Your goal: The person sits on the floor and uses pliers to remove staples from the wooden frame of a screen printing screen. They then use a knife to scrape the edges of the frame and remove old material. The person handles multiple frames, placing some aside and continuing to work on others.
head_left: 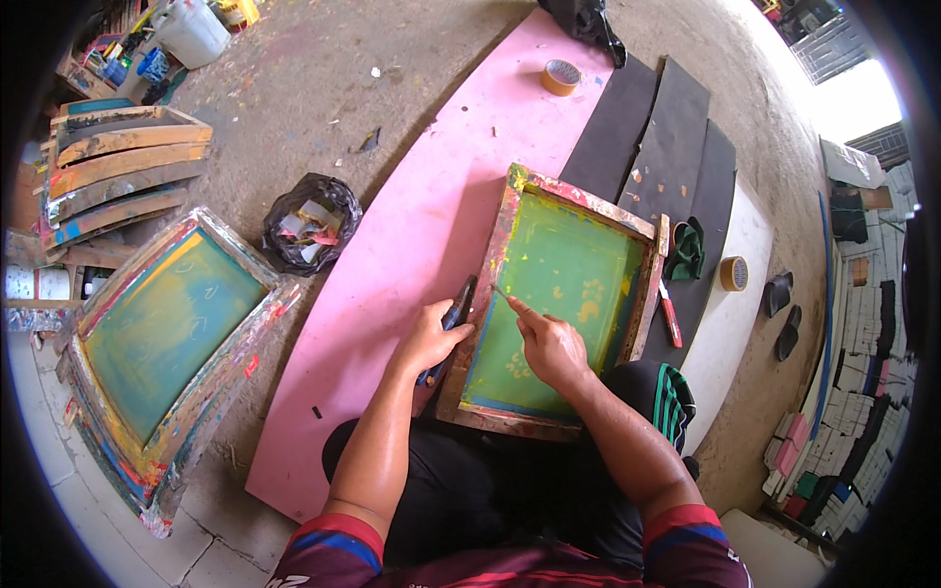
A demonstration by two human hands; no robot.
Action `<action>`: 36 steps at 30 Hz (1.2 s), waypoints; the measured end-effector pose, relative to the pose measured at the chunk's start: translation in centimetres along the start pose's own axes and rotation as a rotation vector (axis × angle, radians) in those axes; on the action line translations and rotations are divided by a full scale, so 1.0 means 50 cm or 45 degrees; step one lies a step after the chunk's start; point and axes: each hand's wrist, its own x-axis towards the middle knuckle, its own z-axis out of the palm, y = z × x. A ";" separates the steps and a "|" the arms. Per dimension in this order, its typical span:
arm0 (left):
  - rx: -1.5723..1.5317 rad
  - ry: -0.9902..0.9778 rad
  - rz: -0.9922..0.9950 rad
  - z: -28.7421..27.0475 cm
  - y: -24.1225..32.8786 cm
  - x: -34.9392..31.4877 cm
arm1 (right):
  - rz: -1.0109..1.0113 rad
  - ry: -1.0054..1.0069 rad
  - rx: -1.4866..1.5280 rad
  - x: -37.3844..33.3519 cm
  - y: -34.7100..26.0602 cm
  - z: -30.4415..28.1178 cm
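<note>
A wood-framed printing screen [529,343] with green mesh and yellowish marks lies tilted in front of me, its near end by my lap. My left hand [431,338] is closed round a dark hand tool [457,312] with bluish parts, beside the frame's left rail; the fingers hide what kind it is. Over the mesh is my right hand [555,348], index finger stretched forward and the others curled in. A thin dark bit [500,291] shows at that fingertip; whatever the curled fingers hold is hidden.
Under the screen lies a pink board [392,265], with black sheets [671,127] to its right. Also about are a red cutter [671,316], tape rolls [561,77], a black scrap bag [312,223], another screen [172,333], stacked frames [127,157] and sandals [787,333].
</note>
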 end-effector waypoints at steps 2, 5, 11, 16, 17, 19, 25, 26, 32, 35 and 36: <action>0.019 0.000 -0.024 0.000 0.000 -0.001 | 0.035 -0.043 -0.093 -0.001 -0.021 -0.014; 0.032 0.005 -0.014 0.000 0.012 -0.005 | 0.056 -0.066 -0.335 -0.009 -0.039 -0.008; 0.007 0.017 0.029 0.005 0.018 -0.006 | 0.104 -0.041 0.401 0.010 0.018 0.028; 0.044 -0.018 -0.004 -0.003 0.018 -0.007 | 0.184 -0.119 0.224 0.008 -0.021 -0.004; 0.054 -0.024 0.008 -0.001 0.016 -0.006 | 0.181 -0.067 0.413 0.011 0.006 0.015; 0.014 -0.009 0.004 0.003 0.011 -0.004 | 0.080 -0.082 0.611 0.029 0.060 0.044; 0.062 -0.035 -0.063 -0.010 0.024 -0.009 | 0.168 -0.212 0.211 0.023 -0.006 -0.014; 0.062 -0.030 -0.057 -0.009 0.021 -0.010 | 0.219 -0.273 0.014 0.020 -0.025 -0.030; 0.033 -0.025 0.006 0.001 0.017 -0.002 | -0.073 -0.089 0.813 0.042 0.127 0.082; 0.052 -0.036 -0.070 -0.008 0.019 -0.010 | 0.386 -0.409 0.761 0.052 0.051 -0.006; 0.054 -0.041 -0.073 -0.009 0.022 -0.010 | 0.411 -0.415 0.709 0.050 0.042 -0.014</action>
